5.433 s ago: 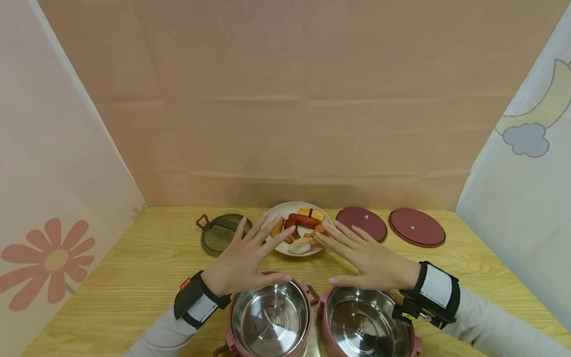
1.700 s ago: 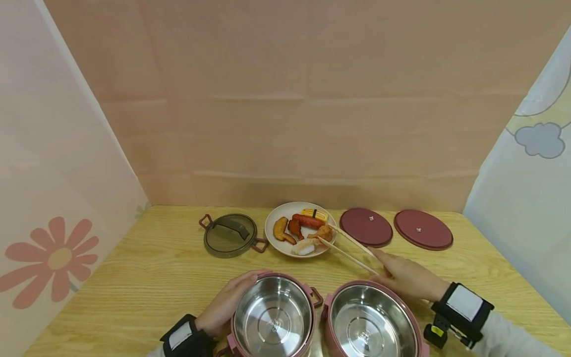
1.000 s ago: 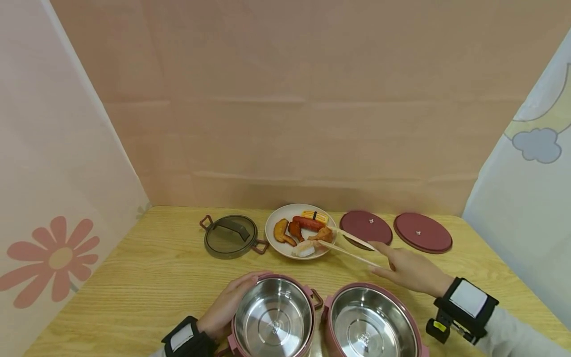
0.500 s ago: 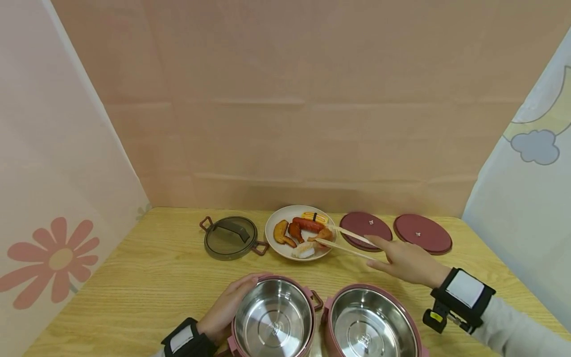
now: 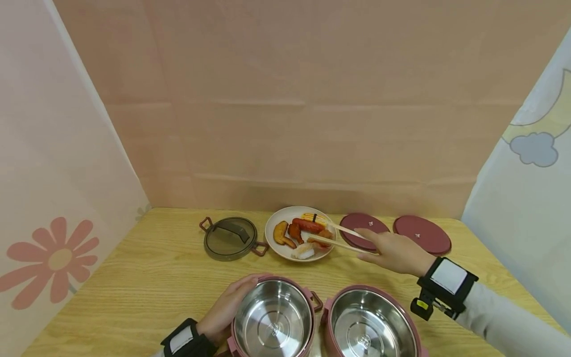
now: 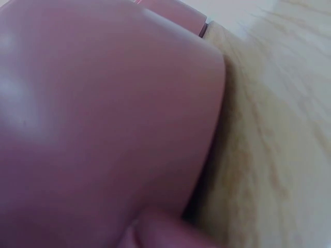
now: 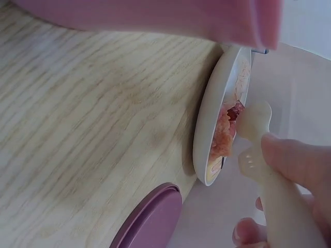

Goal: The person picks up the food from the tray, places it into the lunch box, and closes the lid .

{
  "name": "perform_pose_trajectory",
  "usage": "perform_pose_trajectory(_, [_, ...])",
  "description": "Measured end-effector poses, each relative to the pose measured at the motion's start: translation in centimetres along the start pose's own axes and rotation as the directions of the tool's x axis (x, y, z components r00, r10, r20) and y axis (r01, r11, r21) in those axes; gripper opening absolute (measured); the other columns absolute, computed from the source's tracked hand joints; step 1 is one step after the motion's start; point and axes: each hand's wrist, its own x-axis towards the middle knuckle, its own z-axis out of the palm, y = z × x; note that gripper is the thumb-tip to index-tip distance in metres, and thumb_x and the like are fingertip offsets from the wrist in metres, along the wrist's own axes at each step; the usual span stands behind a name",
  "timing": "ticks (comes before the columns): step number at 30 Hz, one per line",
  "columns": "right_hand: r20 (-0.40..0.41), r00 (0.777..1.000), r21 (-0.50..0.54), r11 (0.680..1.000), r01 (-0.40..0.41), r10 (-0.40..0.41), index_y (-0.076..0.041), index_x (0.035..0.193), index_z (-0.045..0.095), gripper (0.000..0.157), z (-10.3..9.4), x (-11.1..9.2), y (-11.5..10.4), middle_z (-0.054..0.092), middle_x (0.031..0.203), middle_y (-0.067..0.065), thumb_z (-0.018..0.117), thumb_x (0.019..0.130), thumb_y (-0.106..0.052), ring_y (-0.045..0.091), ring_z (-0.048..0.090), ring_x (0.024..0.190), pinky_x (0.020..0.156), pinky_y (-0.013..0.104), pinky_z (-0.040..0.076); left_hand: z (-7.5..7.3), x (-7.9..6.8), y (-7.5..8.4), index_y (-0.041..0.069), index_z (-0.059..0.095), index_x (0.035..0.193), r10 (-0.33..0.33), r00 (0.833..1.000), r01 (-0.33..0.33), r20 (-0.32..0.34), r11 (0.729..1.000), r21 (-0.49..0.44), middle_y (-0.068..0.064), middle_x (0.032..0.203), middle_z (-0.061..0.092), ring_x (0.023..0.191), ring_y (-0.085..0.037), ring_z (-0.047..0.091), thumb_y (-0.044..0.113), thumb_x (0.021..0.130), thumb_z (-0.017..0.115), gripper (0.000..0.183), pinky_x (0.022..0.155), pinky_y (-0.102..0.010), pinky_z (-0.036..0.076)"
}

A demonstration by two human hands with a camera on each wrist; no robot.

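Fingers (image 7: 297,161) of the nearer right hand (image 5: 397,252) grip cream plastic tongs (image 7: 284,206); the lumpy orange-brown fried piece (image 5: 325,233) lies forward-left, by their tips

My left hand (image 5: 231,307) sits low, its fingers curved and pointing forward. My right forearm (image 5: 504,317) stretches forward and inward, and my right hand (image 5: 396,252), its back uppermost, is bent into a grip.

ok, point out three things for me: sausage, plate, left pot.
Sausage (image 5: 309,225): head view, middle of its red upper side.
Plate (image 5: 285,214): head view, bare upper-left part.
Left pot (image 5: 273,325): head view, bare steel bottom inside.
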Motion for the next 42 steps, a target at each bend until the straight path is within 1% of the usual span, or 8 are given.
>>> perform_pose_trajectory(7, [0.018, 1.000, -0.022, 1.000, 0.017, -0.017, -0.002, 0.139, 0.048, 0.064, -0.2, 0.9, -0.2, 0.065, 0.119, 0.020, 0.062, 0.092, -0.044, 0.022, 0.070, 0.082, 0.062, 0.036, 0.057, 0.0, 0.0, 0.0, -0.001, 0.042, 0.143, 0.000, 1.000, 0.000, -0.003, 1.000, 0.011, -0.019, 0.149, 0.039, 0.138, -0.033, 0.031, 0.042, 0.103, 0.041, 0.059, 0.113, -0.049, 0.030])
perform_pose_trajectory(12, [0.034, 0.999, -0.063, 0.998, -0.002, 0.005, -0.003, 0.139, 0.049, 0.064, -0.4, 1.5, -0.2, 0.070, 0.104, 0.016, 0.064, 0.091, -0.043, 0.019, 0.068, 0.071, 0.055, 0.034, 0.055, -0.1, 0.2, 0.0, 0.002, 0.043, 0.143, 0.018, 0.999, -0.018, 0.037, 1.000, 0.005, -0.016, 0.145, 0.045, 0.134, -0.028, 0.039, 0.041, 0.103, 0.040, 0.056, 0.110, -0.042, 0.036])
perform_pose_trajectory(17, [0.020, 1.000, -0.130, 0.992, 0.009, -0.006, -0.005, 0.135, 0.053, 0.064, -0.3, 2.1, -0.3, 0.071, 0.103, 0.016, 0.064, 0.089, -0.048, 0.027, 0.070, 0.082, 0.065, 0.043, 0.058, -0.2, 0.2, 0.0, 0.002, 0.043, 0.144, 0.021, 0.999, -0.021, 0.047, 1.000, 0.006, -0.017, 0.145, 0.045, 0.134, -0.029, 0.039, 0.039, 0.104, 0.039, 0.055, 0.110, -0.045, 0.036])
perform_pose_trajectory(21, [0.011, 0.999, -0.160, 0.987, 0.035, -0.034, -0.006, 0.133, 0.055, 0.062, -0.3, 2.6, -0.5, 0.071, 0.104, 0.016, 0.065, 0.089, -0.048, 0.029, 0.069, 0.084, 0.067, 0.045, 0.058, -0.1, 0.1, 0.0, 0.001, 0.042, 0.144, 0.020, 0.999, -0.021, 0.037, 1.000, 0.010, -0.018, 0.146, 0.044, 0.135, -0.029, 0.036, 0.039, 0.104, 0.039, 0.056, 0.111, -0.046, 0.034])
perform_pose_trajectory(25, [0.006, 0.998, -0.169, 0.984, 0.063, -0.063, -0.006, 0.130, 0.058, 0.058, -0.3, 3.3, -0.7, 0.071, 0.099, 0.012, 0.068, 0.088, -0.045, 0.022, 0.066, 0.077, 0.064, 0.042, 0.057, -0.1, 0.2, 0.0, 0.001, 0.042, 0.144, 0.011, 0.999, -0.011, 0.034, 1.000, 0.007, -0.018, 0.145, 0.045, 0.135, -0.031, 0.038, 0.040, 0.103, 0.040, 0.056, 0.111, -0.045, 0.034])
perform_pose_trajectory(30, [0.006, 0.996, -0.181, 0.980, 0.088, -0.089, -0.004, 0.127, 0.060, 0.055, -0.3, 4.0, -1.1, 0.066, 0.079, 0.002, 0.070, 0.086, -0.041, 0.012, 0.053, 0.062, 0.056, 0.033, 0.052, 0.0, 0.0, 0.0, -0.002, 0.040, 0.145, 0.004, 1.000, -0.004, -0.002, 1.000, 0.026, -0.021, 0.150, 0.037, 0.140, -0.036, 0.028, 0.040, 0.103, 0.040, 0.059, 0.114, -0.053, 0.026])
perform_pose_trajectory(35, [0.020, 0.998, -0.191, 0.980, 0.056, -0.053, -0.005, 0.130, 0.059, 0.055, -0.2, 4.5, -1.3, 0.049, 0.059, -0.005, 0.071, 0.086, -0.037, 0.010, 0.043, 0.052, 0.048, 0.025, 0.038, -0.2, 0.3, 0.1, 0.002, 0.042, 0.144, 0.009, 0.999, -0.009, 0.041, 1.000, -0.007, -0.015, 0.145, 0.046, 0.134, -0.027, 0.038, 0.043, 0.103, 0.041, 0.059, 0.110, -0.043, 0.035])
perform_pose_trajectory(42, [-0.053, 0.994, -0.263, 0.962, 0.079, -0.096, -0.007, 0.122, 0.065, 0.044, 0.2, 4.7, -1.3, 0.060, 0.062, -0.001, 0.074, 0.085, -0.029, 0.009, 0.046, 0.051, 0.046, 0.027, 0.040, -0.2, 0.2, 0.0, 0.001, 0.041, 0.145, 0.008, 0.999, -0.008, 0.034, 1.000, 0.001, -0.017, 0.147, 0.042, 0.136, -0.029, 0.035, 0.043, 0.103, 0.041, 0.060, 0.110, -0.043, 0.036])
